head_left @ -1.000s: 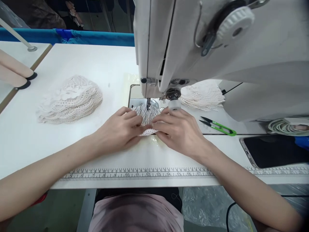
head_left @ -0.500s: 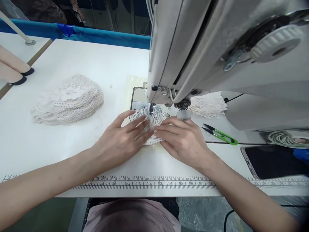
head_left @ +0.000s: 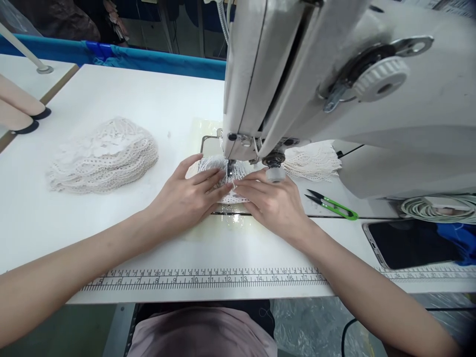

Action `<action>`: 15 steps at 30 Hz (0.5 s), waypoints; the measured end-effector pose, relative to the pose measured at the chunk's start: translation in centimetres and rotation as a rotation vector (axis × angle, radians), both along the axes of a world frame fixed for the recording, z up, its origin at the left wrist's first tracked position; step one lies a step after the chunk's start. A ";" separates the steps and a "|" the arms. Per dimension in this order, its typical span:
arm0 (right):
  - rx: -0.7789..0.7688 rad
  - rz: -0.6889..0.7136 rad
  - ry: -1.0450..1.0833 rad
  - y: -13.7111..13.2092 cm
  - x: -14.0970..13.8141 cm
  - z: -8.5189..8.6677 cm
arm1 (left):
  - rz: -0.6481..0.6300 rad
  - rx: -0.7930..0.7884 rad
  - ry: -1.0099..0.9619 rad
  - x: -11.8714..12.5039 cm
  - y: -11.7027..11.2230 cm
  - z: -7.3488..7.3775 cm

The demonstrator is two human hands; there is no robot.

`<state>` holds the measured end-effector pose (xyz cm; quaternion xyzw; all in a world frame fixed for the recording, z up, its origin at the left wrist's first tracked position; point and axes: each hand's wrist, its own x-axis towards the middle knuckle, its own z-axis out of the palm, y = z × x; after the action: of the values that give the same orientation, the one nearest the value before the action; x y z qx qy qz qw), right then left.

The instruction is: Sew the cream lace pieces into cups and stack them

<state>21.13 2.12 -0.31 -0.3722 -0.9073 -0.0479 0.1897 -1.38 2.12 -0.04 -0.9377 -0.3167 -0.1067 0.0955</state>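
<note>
A small white lace piece (head_left: 217, 168) lies under the needle (head_left: 229, 168) of a white sewing machine (head_left: 334, 89). My left hand (head_left: 186, 196) rests flat on the lace's left side, fingers stretched toward the needle. On the lace's right side lies my right hand (head_left: 273, 201), fingers extended and pressing the fabric down close to the presser foot. The fingertips of both hands almost meet just in front of the needle. Part of the lace is hidden beneath my fingers.
A stack of lace pieces (head_left: 102, 153) sits on the white table (head_left: 111, 99) to the left. More lace (head_left: 314, 161) lies behind the machine. Green thread snips (head_left: 332, 204) and a phone (head_left: 412, 243) are at the right. A printed ruler (head_left: 204, 278) runs along the front edge.
Both hands have slid the lace further toward and under the needle. My left fingers went from curled to flat on the fabric.
</note>
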 end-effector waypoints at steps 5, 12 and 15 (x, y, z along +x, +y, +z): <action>0.019 -0.042 -0.021 0.4 -0.2 -0.1 | 0.049 -0.009 -0.035 0.0 0.5 -0.5; -0.088 -0.057 0.152 0.4 -0.5 -0.3 | 0.087 -0.242 -0.318 0.3 1.4 -0.3; -0.220 -0.162 0.303 0.8 -0.6 -0.6 | 0.133 -0.521 -0.480 0.3 2.1 0.2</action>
<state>20.51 2.88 -0.88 -0.4656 -0.8350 0.0930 0.2780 -1.09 4.18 0.20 -0.8560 -0.4071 -0.2332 -0.2172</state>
